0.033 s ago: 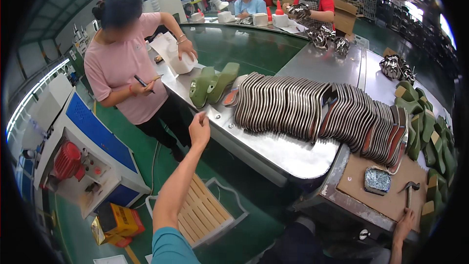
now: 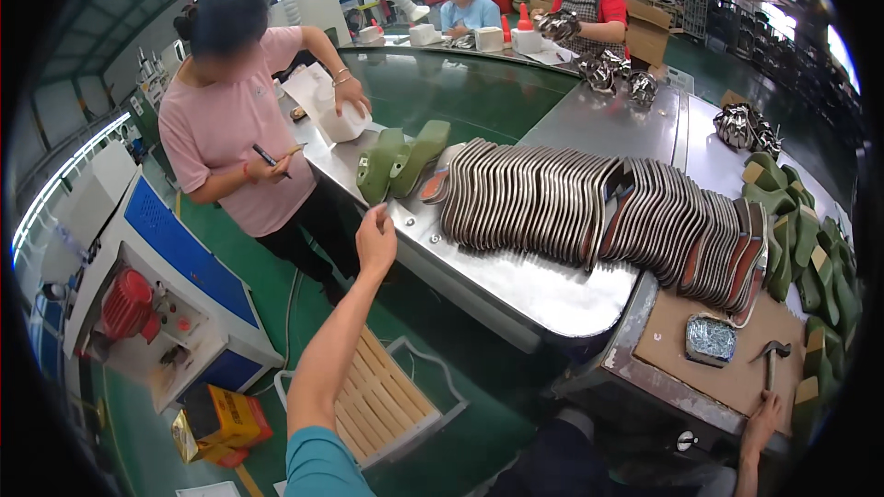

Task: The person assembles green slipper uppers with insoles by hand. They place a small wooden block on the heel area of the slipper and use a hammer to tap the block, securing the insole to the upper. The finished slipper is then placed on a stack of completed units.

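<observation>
My left hand [image 2: 376, 239] is raised on an outstretched arm just short of the near edge of the steel table [image 2: 516, 285]. It holds nothing, and its fingers are loosely bent. The nearest things are two green shoe forms [image 2: 401, 161] leaning together. Beside them a long row of grey insoles [image 2: 589, 212] stands on edge. My right hand [image 2: 760, 419] rests with its fingers on the front edge of a brown board [image 2: 663, 336], just below a small hammer [image 2: 772, 354]. A silvery pad [image 2: 710, 339] lies on the board.
A person in a pink shirt [image 2: 235, 129] stands across the table corner holding a pen, one hand on a white roll [image 2: 341, 120]. A blue-and-white machine [image 2: 157, 258], a wooden pallet [image 2: 387, 396] and a yellow box [image 2: 221, 419] sit below. Green soles [image 2: 810, 248] are piled at right.
</observation>
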`<action>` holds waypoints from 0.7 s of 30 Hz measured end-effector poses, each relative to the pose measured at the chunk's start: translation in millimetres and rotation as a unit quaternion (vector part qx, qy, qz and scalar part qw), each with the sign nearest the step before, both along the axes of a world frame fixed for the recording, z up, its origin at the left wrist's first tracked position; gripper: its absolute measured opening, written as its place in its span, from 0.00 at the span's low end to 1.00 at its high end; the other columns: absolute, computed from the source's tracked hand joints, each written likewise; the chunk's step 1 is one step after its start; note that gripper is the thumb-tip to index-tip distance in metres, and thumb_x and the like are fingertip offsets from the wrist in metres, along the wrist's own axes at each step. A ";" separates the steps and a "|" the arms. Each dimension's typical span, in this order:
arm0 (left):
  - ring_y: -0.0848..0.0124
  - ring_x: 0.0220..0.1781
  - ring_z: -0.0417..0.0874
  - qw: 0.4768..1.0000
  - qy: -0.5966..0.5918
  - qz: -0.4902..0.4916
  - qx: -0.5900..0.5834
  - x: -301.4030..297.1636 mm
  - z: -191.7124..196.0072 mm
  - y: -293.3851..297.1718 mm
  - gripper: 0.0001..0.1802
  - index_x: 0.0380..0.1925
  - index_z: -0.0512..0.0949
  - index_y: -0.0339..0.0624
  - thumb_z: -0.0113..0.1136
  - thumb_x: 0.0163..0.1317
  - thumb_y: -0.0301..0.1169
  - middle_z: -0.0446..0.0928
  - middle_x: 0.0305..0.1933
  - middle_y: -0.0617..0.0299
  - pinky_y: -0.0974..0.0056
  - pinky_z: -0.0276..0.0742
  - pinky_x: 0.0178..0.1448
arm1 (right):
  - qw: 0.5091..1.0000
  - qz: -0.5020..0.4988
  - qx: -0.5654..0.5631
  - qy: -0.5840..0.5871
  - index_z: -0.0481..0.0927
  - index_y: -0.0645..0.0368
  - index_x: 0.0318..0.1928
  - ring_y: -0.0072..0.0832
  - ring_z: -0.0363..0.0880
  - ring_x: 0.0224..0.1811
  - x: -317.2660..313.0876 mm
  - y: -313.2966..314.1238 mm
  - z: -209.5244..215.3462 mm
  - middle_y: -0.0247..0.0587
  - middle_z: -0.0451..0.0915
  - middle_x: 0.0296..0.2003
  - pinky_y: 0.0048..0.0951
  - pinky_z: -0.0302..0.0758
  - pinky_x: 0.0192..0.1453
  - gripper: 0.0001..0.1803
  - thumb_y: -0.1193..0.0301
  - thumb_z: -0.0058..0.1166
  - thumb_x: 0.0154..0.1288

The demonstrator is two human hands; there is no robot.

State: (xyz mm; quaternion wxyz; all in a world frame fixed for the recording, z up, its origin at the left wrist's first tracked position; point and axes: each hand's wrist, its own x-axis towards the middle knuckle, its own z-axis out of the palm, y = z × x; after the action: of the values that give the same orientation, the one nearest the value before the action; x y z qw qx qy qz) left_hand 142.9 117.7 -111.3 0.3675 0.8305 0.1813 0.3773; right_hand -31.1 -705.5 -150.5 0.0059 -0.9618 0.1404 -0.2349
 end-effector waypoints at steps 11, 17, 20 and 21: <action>0.47 0.57 0.75 0.967 0.199 0.049 0.154 97.7 46.3 29.9 0.29 0.57 0.70 0.37 0.61 0.58 0.39 0.76 0.52 0.43 0.51 0.70 0.60 | 1.000 -0.017 0.002 -0.008 0.72 0.62 0.43 0.50 0.70 0.47 -2.9 24.7 13.3 0.50 0.72 0.44 0.46 0.68 0.50 0.08 0.79 0.42 0.64; 0.45 0.53 0.77 0.957 0.237 0.114 0.122 93.6 52.9 11.1 0.25 0.47 0.76 0.34 0.59 0.57 0.43 0.78 0.48 0.39 0.49 0.71 0.57 | 1.000 -0.017 -0.001 0.006 0.72 0.62 0.44 0.51 0.69 0.48 -6.4 25.9 15.2 0.52 0.71 0.45 0.47 0.68 0.50 0.09 0.80 0.42 0.64; 0.44 0.53 0.78 0.961 0.228 0.132 0.087 79.5 55.4 1.8 0.25 0.44 0.78 0.32 0.57 0.57 0.45 0.79 0.46 0.37 0.49 0.71 0.57 | 1.000 -0.017 0.001 0.022 0.72 0.62 0.45 0.51 0.69 0.50 -6.6 25.7 15.1 0.53 0.71 0.47 0.46 0.67 0.52 0.10 0.80 0.42 0.65; 0.44 0.53 0.78 0.961 0.230 0.128 0.078 74.6 57.4 0.6 0.25 0.44 0.78 0.32 0.57 0.57 0.45 0.79 0.46 0.37 0.49 0.71 0.57 | 1.000 -0.020 0.004 0.020 0.72 0.62 0.45 0.51 0.69 0.51 -6.5 24.5 13.5 0.53 0.71 0.47 0.46 0.67 0.52 0.10 0.80 0.42 0.65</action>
State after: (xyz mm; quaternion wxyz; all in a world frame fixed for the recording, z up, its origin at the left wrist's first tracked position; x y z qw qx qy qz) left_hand 217.5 118.3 -53.9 0.1985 0.8908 0.3360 0.2328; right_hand -37.6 -681.0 -137.0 0.0018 -0.9633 0.1607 -0.2151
